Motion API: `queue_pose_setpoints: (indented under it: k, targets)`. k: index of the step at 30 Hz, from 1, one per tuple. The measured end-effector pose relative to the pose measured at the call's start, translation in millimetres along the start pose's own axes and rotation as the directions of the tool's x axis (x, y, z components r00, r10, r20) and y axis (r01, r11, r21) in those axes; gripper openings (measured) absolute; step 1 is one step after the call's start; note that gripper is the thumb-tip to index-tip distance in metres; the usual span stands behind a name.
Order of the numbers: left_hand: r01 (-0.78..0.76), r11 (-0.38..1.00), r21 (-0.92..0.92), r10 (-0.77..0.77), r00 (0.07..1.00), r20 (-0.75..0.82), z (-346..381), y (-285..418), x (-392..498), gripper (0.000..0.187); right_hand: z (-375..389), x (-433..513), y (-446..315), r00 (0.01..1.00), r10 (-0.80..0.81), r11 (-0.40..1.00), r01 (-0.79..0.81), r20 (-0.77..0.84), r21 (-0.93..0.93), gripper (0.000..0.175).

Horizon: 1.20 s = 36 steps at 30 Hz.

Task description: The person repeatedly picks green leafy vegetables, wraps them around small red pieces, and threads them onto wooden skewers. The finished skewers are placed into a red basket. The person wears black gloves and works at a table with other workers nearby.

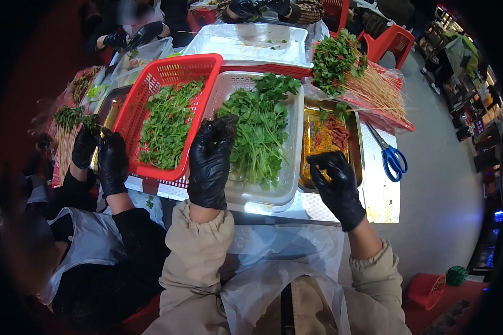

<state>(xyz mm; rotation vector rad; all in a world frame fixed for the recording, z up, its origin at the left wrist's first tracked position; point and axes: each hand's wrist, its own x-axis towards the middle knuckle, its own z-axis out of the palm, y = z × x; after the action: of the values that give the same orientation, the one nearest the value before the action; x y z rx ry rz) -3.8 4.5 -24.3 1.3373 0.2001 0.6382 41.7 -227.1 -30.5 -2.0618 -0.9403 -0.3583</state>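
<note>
My left hand (211, 163), in a black glove, is raised between a red plastic basket (166, 172) and a white plastic basket (292, 167). Its fingers are curled; whether they hold anything is hidden. Leafy cilantro (255, 134) with long stems fills much of the white basket, and shorter green sprigs (167, 125) lie in the red one. My right hand (337, 188), gloved too, hovers at the near side of a metal tray (355, 163). Thumb and fingers bend towards each other, their tips too dark to read. Red marinated meat slices (335, 132) rest in yellow, seeded oil there.
Blue-handled scissors (387, 155) lie at the table's right edge. Behind them, cilantro skewers (339, 63) are piled on a red tray (404, 124). A co-worker's gloved hands (109, 155) work close on the left; others (255, 8) work across the table, beyond a white tray (243, 46).
</note>
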Motion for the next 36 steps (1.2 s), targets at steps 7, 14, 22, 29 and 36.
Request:
queue_pose_setpoints:
  k: [7, 14, 22, 29, 36]
  targets:
    - [-0.011, 0.999, -0.035, 0.011, 1.000, -0.007, -11, 11, -16, 0.022, 54, 56, 16, 0.964, -0.071, 0.885, 0.180, 0.256, -0.430, 0.010]
    - [-0.035, 0.997, -0.074, 0.038, 0.999, 0.037, -20, 11, -17, 0.027, -7, 83, 81, 0.988, -0.004, 0.724, 0.110, 0.155, -0.681, 0.006]
    - [-0.042, 0.991, -0.127, 0.051, 0.996, 0.069, -14, 7, -19, 0.027, -18, 73, 204, 0.954, 0.187, 0.584, 0.084, 0.234, -0.808, 0.014]
    - [-0.016, 0.998, -0.052, 0.021, 0.995, 0.096, -5, 17, -17, 0.028, -37, 87, 197, 0.980, 0.136, 0.796, -0.020, 0.146, -0.605, 0.009]
    - [-0.023, 0.999, 0.026, 0.021, 0.997, 0.072, 12, 12, -17, 0.024, -74, 137, 202, 1.000, -0.010, 0.619, 0.018, 0.015, -0.785, 0.012]
